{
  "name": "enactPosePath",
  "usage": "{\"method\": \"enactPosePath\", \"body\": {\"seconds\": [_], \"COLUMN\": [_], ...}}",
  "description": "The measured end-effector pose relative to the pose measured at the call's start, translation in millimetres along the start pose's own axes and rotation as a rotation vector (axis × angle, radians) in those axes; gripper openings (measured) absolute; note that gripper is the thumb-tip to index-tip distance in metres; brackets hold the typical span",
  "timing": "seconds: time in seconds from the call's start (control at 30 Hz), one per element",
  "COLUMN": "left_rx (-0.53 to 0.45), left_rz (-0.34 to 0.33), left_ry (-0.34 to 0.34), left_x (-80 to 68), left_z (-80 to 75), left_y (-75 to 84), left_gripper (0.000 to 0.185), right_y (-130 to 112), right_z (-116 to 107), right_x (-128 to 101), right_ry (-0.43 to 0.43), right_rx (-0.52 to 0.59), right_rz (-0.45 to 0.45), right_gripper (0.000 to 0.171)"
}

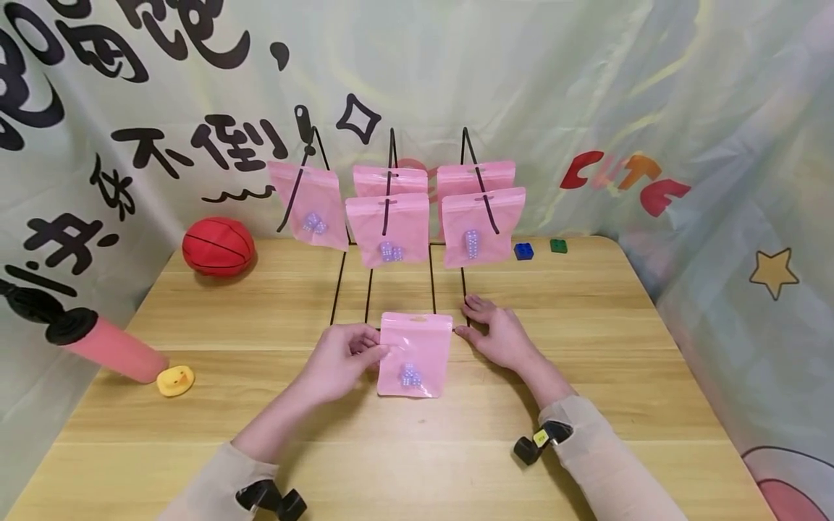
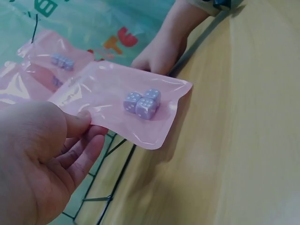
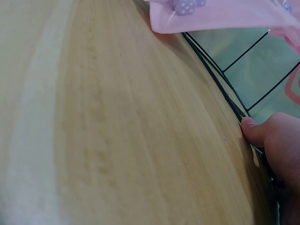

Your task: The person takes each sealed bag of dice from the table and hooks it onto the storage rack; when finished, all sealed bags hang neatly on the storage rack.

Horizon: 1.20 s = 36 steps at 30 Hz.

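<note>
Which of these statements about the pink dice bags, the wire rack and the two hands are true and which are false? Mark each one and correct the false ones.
1. The left hand pinches a pink bag with purple dice inside. True.
2. The right hand holds a second bag. False: it rests on the table at the base of the wire rack, holding no bag.
3. Five pink bags hang on the rack. True.
4. The red ball lies at the table's right edge. False: it lies far left, near the backdrop.
5. A yellow duck sits beside the pink pump. True.
</note>
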<state>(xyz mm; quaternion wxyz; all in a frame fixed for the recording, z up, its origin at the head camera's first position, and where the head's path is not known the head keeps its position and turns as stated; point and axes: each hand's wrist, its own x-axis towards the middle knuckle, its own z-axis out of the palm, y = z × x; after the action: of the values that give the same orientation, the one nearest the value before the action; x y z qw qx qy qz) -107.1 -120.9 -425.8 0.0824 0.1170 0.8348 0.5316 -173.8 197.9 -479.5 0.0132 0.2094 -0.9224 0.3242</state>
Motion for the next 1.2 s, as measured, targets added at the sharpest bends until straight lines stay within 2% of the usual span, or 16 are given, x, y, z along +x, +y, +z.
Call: {"method": "enactPosePath", "body": {"seconds": [0.23, 0.4, 0.53, 0.77, 1.0, 1.2], "left_rx": [-0.023, -0.042, -0.021, 0.023, 0.072, 0.105], "left_rz": [0.129, 0.231, 0.280, 0.311, 0.321, 0.315], "left_ry": [0.079, 0.185, 0.277, 0.406, 0.477, 0.534], "left_x": [-5.3, -9.3, -13.5, -20.0, -23.4, -21.3], "left_z": [-23.2, -44.2, -62.6, -92.0, -117.9, -133.8], "left_y": [3.2, 8.1, 16.4, 29.5, 40.4, 48.4], "left_gripper": [0.004, 0.004, 0.005, 0.005, 0.007, 0.010], "right_y": [1.8, 2.3, 2.6, 2.7, 1.4, 0.0], "right_z": [0.6, 0.9, 0.8, 2.1, 2.5, 1.1], "right_x": [-1.4, -2.5, -3.1, -2.8, -2.1, -1.5], "right_ry": [-0.005, -0.007, -0.007, -0.009, -0.015, -0.010], "right_rx": [0.010, 0.025, 0.026, 0.021, 0.033, 0.022], "right_rz": [0.006, 0.005, 0.006, 0.012, 0.024, 0.016], "right_gripper": [0.053, 0.052, 0.052, 0.052, 0.053, 0.052]}}
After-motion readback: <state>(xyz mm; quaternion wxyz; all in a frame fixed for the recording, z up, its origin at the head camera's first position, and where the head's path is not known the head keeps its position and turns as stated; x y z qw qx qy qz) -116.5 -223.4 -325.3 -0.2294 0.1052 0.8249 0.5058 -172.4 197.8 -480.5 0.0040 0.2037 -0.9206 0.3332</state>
